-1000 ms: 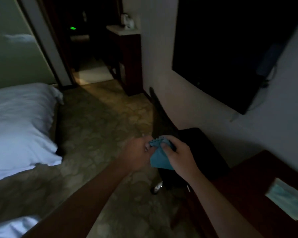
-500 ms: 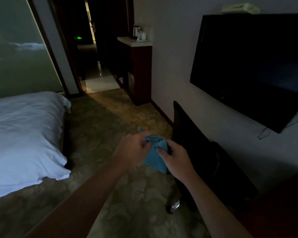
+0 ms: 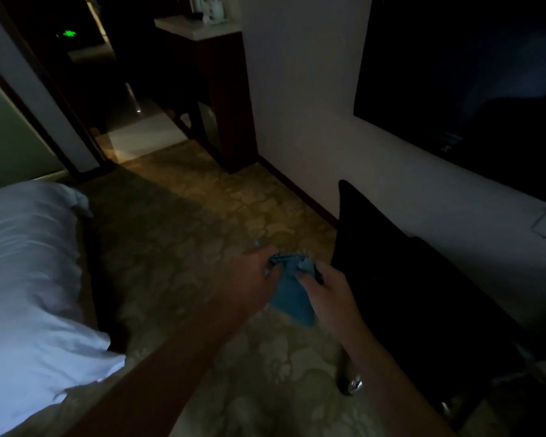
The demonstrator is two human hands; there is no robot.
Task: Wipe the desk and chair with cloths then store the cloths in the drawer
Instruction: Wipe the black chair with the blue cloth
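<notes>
A blue cloth [image 3: 292, 294] hangs bunched between both my hands over the patterned carpet. My left hand [image 3: 249, 279] pinches its upper left edge, and my right hand [image 3: 328, 294] grips its upper right part with the fingers curled in. Just to the right stands a black chair [image 3: 423, 294], its tall backrest close to my right hand and its seat stretching toward the wall. The room is dim. The desk is out of view.
A white bed [image 3: 29, 294] fills the left side. A dark TV [image 3: 470, 89] hangs on the right wall. A dark wooden cabinet [image 3: 221, 89] with a pale top stands further back by the hallway. Carpeted floor [image 3: 186, 231] lies between bed and chair.
The view has turned left and away from the desk, which has dropped out of sight. Both hands keep hold of the blue cloth, still working it beside the chair's backrest.
</notes>
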